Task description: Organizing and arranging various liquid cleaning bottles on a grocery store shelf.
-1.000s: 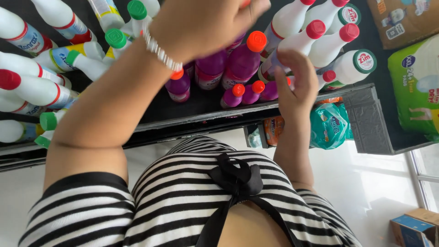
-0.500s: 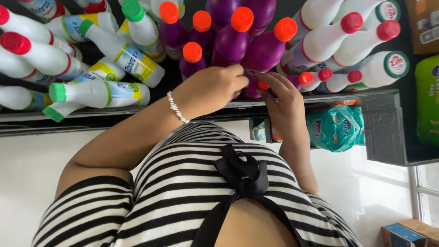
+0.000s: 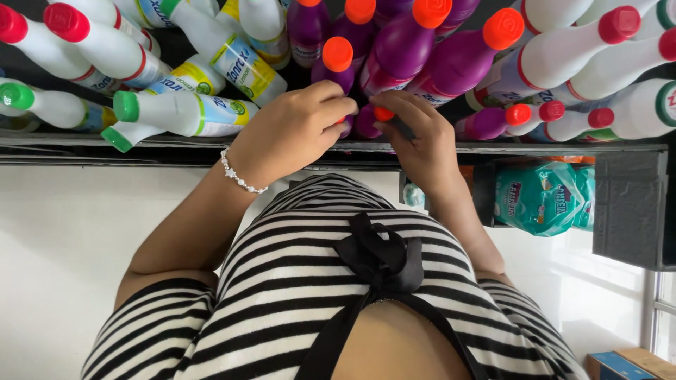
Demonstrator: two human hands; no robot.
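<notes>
- The left hand [image 3: 292, 134] was curled over the front edge of the dark shelf [image 3: 176, 144], fingers bent in close, their tips against a small purple bottle [image 3: 366, 121] with an orange cap that stood at the very front of the shelf, between the two hands.
- Whether the left hand truly gripped that bottle or only pressed against it could not be told — its fingertips hid the contact.
- The right hand [image 3: 415, 137] sat just beside the left, nearly touching it, fingers bent and pinched about the small bottle's orange cap; the thumb lay along a dark part beneath the cap.
- A beaded bracelet [image 3: 239, 176] circled the left wrist.
- Behind the hands stood taller purple bottles with orange caps [image 3: 401, 49], packed close together in the middle of the shelf.
- To the left lay and leaned white bottles with green caps [image 3: 176, 112] and white bottles with red caps [image 3: 84, 42] — some tipped on their sides.
- To the right stood more white bottles with red caps [image 3: 563, 56], with smaller purple ones low in front of them.
- Below the shelf on the right, a green plastic pack [image 3: 542, 197] sat in a lower compartment.
- The person wore a black-and-white striped top [image 3: 296, 281] with a black bow at the front.
</notes>
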